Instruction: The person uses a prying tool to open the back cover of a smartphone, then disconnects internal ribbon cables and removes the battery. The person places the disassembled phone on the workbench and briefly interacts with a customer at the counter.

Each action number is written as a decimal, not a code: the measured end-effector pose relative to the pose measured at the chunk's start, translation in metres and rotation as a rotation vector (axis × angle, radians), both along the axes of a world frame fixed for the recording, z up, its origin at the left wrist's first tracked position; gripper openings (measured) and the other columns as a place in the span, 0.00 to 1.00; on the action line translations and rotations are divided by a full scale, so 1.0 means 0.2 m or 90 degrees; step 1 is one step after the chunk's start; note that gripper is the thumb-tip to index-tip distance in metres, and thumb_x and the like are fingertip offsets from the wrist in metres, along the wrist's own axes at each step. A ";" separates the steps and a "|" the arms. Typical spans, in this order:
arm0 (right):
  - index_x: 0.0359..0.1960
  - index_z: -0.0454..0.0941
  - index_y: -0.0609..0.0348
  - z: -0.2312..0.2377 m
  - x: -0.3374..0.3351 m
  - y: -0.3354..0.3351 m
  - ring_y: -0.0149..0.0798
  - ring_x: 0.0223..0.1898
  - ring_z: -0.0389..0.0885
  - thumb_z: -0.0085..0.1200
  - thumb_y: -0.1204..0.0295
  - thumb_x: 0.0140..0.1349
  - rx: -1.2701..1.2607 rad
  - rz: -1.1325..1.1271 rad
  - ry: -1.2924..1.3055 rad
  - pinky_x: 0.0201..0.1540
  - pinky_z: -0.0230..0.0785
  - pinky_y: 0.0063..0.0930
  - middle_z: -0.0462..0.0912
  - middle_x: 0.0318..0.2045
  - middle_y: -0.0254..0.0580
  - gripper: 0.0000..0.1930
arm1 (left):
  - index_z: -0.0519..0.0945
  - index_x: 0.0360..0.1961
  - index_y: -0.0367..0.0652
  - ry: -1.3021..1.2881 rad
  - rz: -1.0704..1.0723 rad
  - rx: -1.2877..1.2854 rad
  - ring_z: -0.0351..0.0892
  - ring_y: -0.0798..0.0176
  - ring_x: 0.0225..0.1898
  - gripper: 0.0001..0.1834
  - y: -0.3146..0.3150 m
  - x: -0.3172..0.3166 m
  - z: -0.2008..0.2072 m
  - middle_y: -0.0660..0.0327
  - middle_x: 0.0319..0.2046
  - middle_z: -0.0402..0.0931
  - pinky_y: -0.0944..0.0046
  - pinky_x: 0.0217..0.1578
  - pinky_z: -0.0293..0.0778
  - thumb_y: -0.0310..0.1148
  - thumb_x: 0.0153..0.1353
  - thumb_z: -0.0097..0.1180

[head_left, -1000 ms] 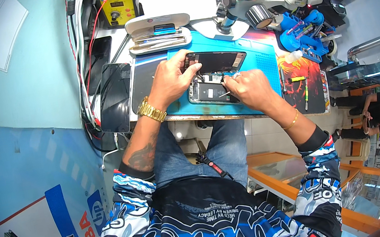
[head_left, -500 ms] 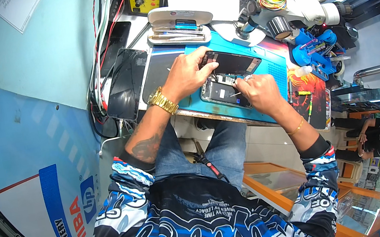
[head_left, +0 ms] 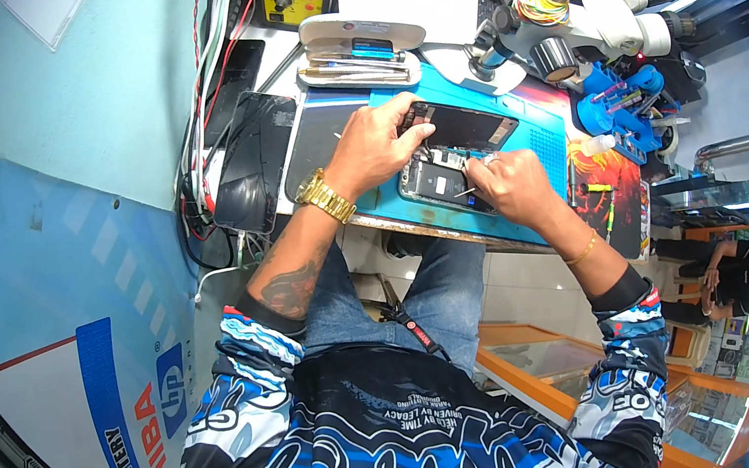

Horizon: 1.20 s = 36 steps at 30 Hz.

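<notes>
A black phone screen (head_left: 468,128) is raised at an angle above the opened phone body (head_left: 434,183), whose dark battery and inner parts show. My left hand (head_left: 370,149) is closed on the screen's left end, thumb in front. Over the right side of the phone body, my right hand (head_left: 516,185) is closed in a pinch. A thin metal tool (head_left: 461,193) sticks out from its fingers toward the battery; its kind is too small to tell. The phone lies on a blue work mat (head_left: 534,144).
Behind the mat stand an open case of tools (head_left: 358,69) and a microscope (head_left: 549,28). Left of it lies a dark glossy panel (head_left: 253,160) beside cables. A blue tool holder (head_left: 618,111) is at the right. Another person (head_left: 727,272) sits at far right.
The whole view has shifted very slightly. Both hands keep their places at the screen and phone body, with only tiny movement in the right hand.
</notes>
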State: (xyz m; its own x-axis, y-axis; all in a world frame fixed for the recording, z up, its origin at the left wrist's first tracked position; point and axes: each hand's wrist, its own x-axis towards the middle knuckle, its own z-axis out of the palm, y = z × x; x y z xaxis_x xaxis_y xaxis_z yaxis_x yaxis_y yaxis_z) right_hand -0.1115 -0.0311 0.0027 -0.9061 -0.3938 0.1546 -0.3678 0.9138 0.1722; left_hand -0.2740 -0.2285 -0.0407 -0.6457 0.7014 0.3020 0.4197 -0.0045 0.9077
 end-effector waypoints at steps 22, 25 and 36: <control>0.56 0.78 0.63 0.06 0.16 -0.11 0.21 0.13 0.61 0.52 0.73 0.72 -1.359 -0.664 -0.316 0.14 0.53 0.19 0.67 0.16 0.24 0.14 | 0.82 0.47 0.37 -0.018 -0.015 -0.075 0.82 0.75 0.31 0.12 0.00 0.00 0.00 0.61 0.31 0.87 0.69 0.32 0.76 0.33 0.67 0.65; 0.60 0.76 0.64 0.04 0.18 -0.14 0.22 0.13 0.60 0.50 0.73 0.73 -1.477 -0.632 -0.290 0.13 0.54 0.19 0.65 0.16 0.24 0.16 | 0.83 0.44 0.39 -0.022 0.003 0.007 0.77 0.69 0.20 0.12 0.02 0.01 -0.01 0.60 0.23 0.83 0.65 0.23 0.69 0.36 0.66 0.65; 0.61 0.75 0.63 0.03 0.23 -0.19 0.24 0.14 0.63 0.51 0.73 0.72 -1.603 -0.557 -0.298 0.14 0.54 0.21 0.67 0.17 0.28 0.17 | 0.80 0.44 0.36 -0.042 -0.019 -0.051 0.80 0.76 0.30 0.10 0.00 0.02 0.04 0.60 0.29 0.87 0.69 0.32 0.74 0.31 0.67 0.65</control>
State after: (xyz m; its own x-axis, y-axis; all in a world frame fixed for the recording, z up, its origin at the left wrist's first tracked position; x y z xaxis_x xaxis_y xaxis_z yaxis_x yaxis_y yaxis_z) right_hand -0.0662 -0.0690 0.0091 -0.7713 0.2567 -0.5824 0.2174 -0.7537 -0.6202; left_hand -0.2706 -0.2279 -0.0331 -0.6413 0.7404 0.2014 0.3594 0.0579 0.9314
